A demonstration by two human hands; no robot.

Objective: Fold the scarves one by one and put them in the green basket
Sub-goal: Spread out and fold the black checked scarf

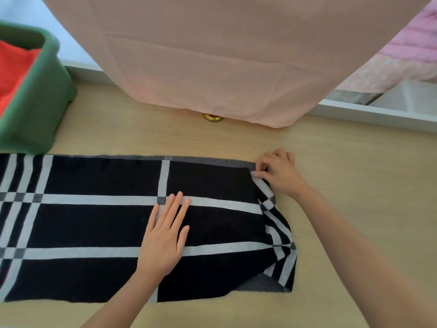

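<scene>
Plaid scarf (94,223): spread flat on table (343,174), near side, running off left; right end doubled back, rumpled. Left hand (163,237): flat on mid-scarf, fingers straight, slightly spread, pressing. Right hand (277,172): pinching far right corner at fold, fingers curled. Green basket (40,110): far left, red cloth (11,72) inside, just beside scarf's far edge. Likely soft, light, limp weave; prone to sliding, creasing. Best taken by corners or fold edge, other palm pinning.

Pale wooden tabletop (331,143) spreads beneath the grip, a brass foot (213,117) sits beyond it to the left, and a white ledge (378,113) runs farther back.
</scene>
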